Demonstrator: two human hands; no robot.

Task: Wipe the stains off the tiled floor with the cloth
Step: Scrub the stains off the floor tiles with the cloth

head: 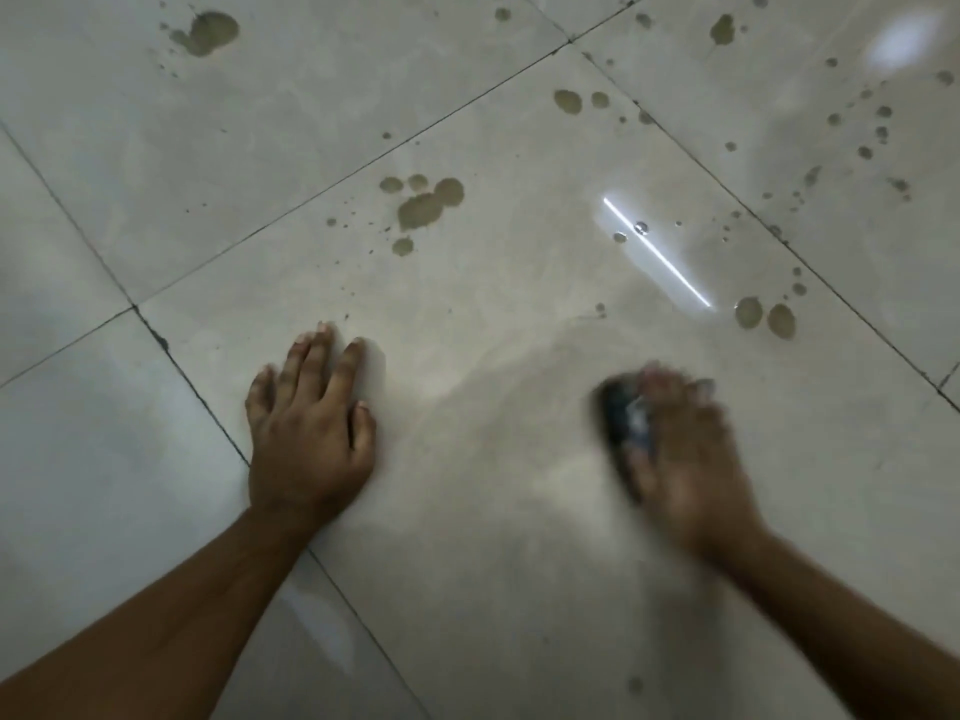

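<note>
From the head camera, a glossy pale tiled floor (493, 589) with dark grout lines is carrying brownish stains (422, 207) scattered far of both hands. The left hand (309, 423) is lying flat, fingers straight, on the tile. The right hand (685, 449), blurred, is gripping a dark crumpled cloth (623, 415) against the floor.

pale grey tiled floor (493, 589), olive-brown stains (423, 207), dark cloth (621, 407)
</note>
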